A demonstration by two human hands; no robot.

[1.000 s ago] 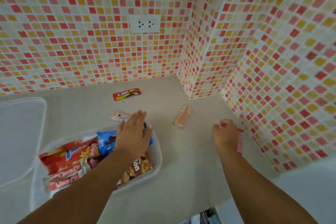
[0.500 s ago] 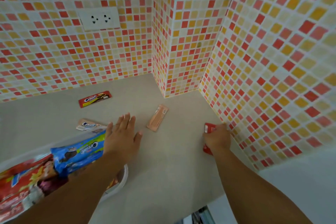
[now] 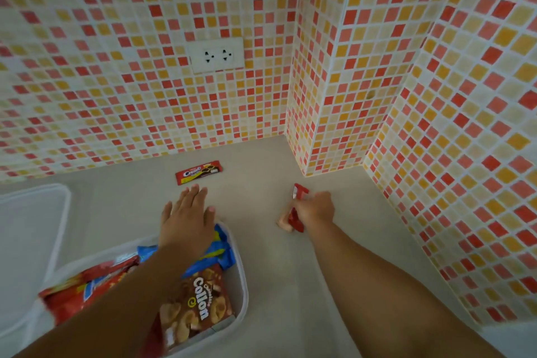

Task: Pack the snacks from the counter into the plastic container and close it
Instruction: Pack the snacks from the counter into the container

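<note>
Brown snack bag (image 3: pixel 200 296) under my left forearm, in the container: reads "Collon", small "Chocolate" beside it. Red wrapper (image 3: pixel 199 172) just beyond my left hand's (image 3: pixel 186 219) fingertips: white brand lettering, too blurred to read.

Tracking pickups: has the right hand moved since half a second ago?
Yes, the right hand moved left, away from the right tiled wall, gripping a red packet.

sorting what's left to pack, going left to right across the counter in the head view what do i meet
container lid → plastic container of snacks → left hand → red biscuit packet → right hand gripping a red snack → tiled wall
</note>
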